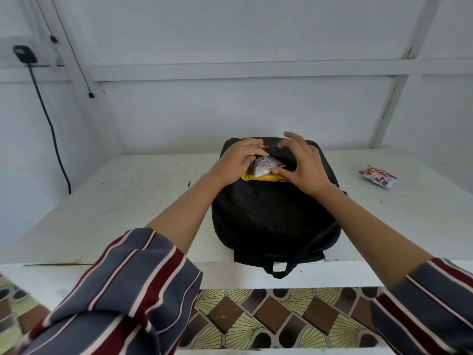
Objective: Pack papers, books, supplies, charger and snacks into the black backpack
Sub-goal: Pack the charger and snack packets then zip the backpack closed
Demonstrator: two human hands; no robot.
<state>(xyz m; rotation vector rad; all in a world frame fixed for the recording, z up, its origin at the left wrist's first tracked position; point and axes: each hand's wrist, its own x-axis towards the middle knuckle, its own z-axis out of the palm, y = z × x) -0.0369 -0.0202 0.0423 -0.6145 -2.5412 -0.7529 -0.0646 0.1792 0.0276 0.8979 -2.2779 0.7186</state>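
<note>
- Far left, on the wall: a black plug (24,53), with a dark cable (51,124) hanging down behind the counter (128,201).
- Left of centre: left hand (238,157), reaching out of a striped sleeve (122,290) to the backpack's open mouth, fingers curled over the top of a white packet (266,166) and thumb beneath, pinching it.
- Centre: black backpack (273,219), lying flat on the counter with its carry loop over the near edge. White packet half inside the opening; a yellow packet (266,177) showing just under it (only an edge visible).
- Right of centre: right hand (302,167), released – fingers spread and arched over the far lip of the opening, thumb tip touching the white packet.
- Far right: a red-and-white snack bag (378,177), flat on the counter, well apart from the backpack.
</note>
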